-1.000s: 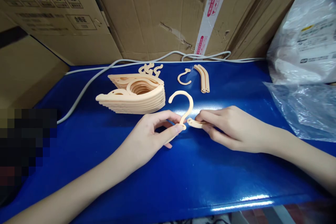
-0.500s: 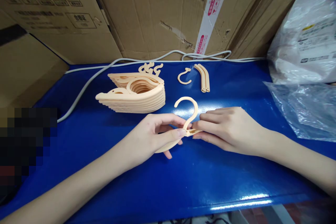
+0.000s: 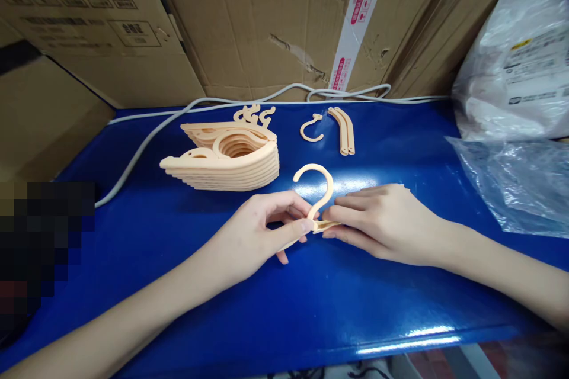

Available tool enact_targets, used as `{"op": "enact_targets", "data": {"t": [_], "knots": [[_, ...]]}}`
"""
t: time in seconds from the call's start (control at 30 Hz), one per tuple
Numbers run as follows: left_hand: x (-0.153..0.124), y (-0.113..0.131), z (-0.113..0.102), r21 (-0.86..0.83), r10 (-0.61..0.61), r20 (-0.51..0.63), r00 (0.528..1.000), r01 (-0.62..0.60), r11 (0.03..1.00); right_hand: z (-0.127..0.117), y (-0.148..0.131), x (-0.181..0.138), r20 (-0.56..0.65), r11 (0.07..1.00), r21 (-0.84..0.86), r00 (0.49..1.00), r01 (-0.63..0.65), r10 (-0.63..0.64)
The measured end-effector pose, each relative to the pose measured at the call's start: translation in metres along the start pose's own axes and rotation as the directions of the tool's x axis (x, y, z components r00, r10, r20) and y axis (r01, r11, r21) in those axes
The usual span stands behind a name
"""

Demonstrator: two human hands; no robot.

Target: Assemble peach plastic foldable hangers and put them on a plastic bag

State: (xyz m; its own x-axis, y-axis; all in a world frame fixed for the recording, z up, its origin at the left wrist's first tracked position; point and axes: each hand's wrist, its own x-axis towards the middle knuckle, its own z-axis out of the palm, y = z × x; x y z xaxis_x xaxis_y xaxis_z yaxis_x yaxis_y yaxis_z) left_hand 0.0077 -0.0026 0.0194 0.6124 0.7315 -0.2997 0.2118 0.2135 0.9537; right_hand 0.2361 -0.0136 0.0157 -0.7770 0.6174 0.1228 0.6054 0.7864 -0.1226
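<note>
A peach plastic hanger hook (image 3: pixel 319 180) stands up between my two hands above the blue table (image 3: pixel 338 290). My left hand (image 3: pixel 260 231) pinches the hook's base and a curved hanger arm that runs under its fingers. My right hand (image 3: pixel 382 222) is closed on the other hanger arm (image 3: pixel 326 225), pressed against the hook's base. Most of both arms is hidden by my fingers.
A stack of folded peach hangers (image 3: pixel 231 160) lies behind my left hand. A loose hook (image 3: pixel 310 128) and two curved arms (image 3: pixel 344 130) lie farther back. A white cable (image 3: pixel 146 145) runs along the cardboard boxes (image 3: pixel 249 18). Plastic bags (image 3: pixel 511 130) sit at the right.
The hook has shifted slightly right and lower, and the two arm pieces have come together at its base. Both hands stayed in nearly the same place.
</note>
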Motion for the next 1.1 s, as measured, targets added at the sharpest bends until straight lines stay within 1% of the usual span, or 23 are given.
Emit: {"op": "enact_targets", "data": {"t": [0.1,0.4,0.7,0.9,1.1], "knots": [[0.001,0.0,0.001,0.016,0.013,-0.008,1.0,-0.013,1.0,0.001,0.0,0.0,0.019,1.0,0.006,1.0,-0.013,0.013],[0.0,0.0,0.002,0.033,0.005,-0.029,1.0,-0.004,0.999,0.005,-0.002,0.0,-0.018,1.0,-0.021,1.0,0.001,-0.002],[0.0,-0.002,0.0,0.024,0.026,-0.017,1.0,-0.026,0.999,0.001,-0.007,-0.001,-0.006,0.999,-0.026,0.999,-0.035,0.035],[0.001,0.0,-0.001,0.023,-0.001,-0.038,0.999,0.001,1.0,0.001,-0.012,-0.002,0.002,0.996,-0.06,0.998,-0.06,0.06],[0.0,-0.001,0.0,0.023,-0.011,-0.048,0.999,0.012,1.0,-0.001,-0.016,-0.003,0.018,0.995,-0.04,0.996,-0.092,0.093]]}}
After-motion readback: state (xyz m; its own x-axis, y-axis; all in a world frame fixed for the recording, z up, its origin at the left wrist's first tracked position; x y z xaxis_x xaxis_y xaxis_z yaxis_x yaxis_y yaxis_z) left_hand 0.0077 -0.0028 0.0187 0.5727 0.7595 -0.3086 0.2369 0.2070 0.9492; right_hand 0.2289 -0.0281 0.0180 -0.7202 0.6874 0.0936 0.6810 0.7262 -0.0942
